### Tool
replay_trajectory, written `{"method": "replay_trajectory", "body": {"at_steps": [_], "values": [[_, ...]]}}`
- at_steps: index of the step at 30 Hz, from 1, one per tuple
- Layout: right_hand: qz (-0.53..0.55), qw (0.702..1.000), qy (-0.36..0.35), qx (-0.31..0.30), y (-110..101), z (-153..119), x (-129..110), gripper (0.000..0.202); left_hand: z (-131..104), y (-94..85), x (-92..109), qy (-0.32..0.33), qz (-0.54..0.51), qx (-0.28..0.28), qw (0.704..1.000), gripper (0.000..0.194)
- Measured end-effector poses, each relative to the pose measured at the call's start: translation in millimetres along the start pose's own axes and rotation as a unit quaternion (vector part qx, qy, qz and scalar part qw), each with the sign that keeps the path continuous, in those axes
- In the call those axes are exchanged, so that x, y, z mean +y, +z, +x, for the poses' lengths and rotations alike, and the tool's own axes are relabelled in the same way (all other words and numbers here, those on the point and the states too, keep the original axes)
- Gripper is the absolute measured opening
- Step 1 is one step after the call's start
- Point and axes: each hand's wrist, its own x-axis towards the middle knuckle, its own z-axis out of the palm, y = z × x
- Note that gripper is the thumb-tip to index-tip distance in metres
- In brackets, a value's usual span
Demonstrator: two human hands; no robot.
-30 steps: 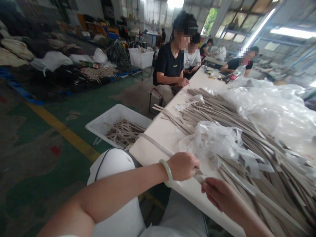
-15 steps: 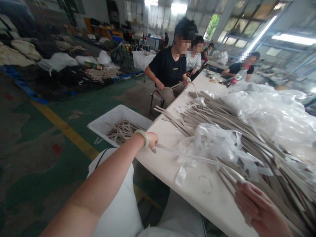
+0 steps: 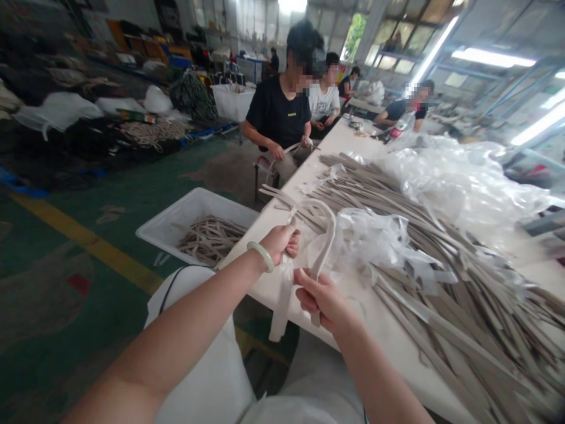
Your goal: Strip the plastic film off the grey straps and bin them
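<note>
My left hand [image 3: 282, 242], with a pale bangle at the wrist, is closed on one end of a light strip [image 3: 329, 227] and on a whitish film piece [image 3: 281, 303] that hangs past the table edge. The strip arches up between my hands. Its other part is gripped by my right hand [image 3: 318, 294], thumb and fingers closed round it. Both hands are over the near edge of the white table [image 3: 260, 277]. Just beyond them lies crumpled clear plastic film [image 3: 375, 235] beside a long pile of grey-beige strips [image 3: 459, 259].
A white bin [image 3: 163, 227] with short strips stands on the floor left of the table. A person in a black shirt [image 3: 282, 112] sits at the table's left side, holding a strip. More people sit farther back. A large plastic heap [image 3: 450, 171] covers the table's far right.
My right hand has come from the strip pile at the lower right to beside my left hand. The strip, stretched between them before, is now bent in a loop. The view has shifted right.
</note>
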Motion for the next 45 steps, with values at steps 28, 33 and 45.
{"method": "replay_trajectory", "body": {"at_steps": [28,33,45], "values": [[-0.165,0.967,-0.155,0.115,-21.8,26.8,-24.3,0.054,-7.3,-14.4,-40.1,0.291,0.389,0.004,0.874,0.021],[-0.029,1.0,0.001,0.005,-1.1,10.1,-28.1,0.058,-13.6,-11.8,-40.8,0.124,0.241,-0.07,0.96,0.042],[0.056,0.966,0.226,-0.114,14.3,-2.3,10.5,0.055,-11.6,-13.0,18.1,0.196,0.047,0.018,0.979,0.026]]}}
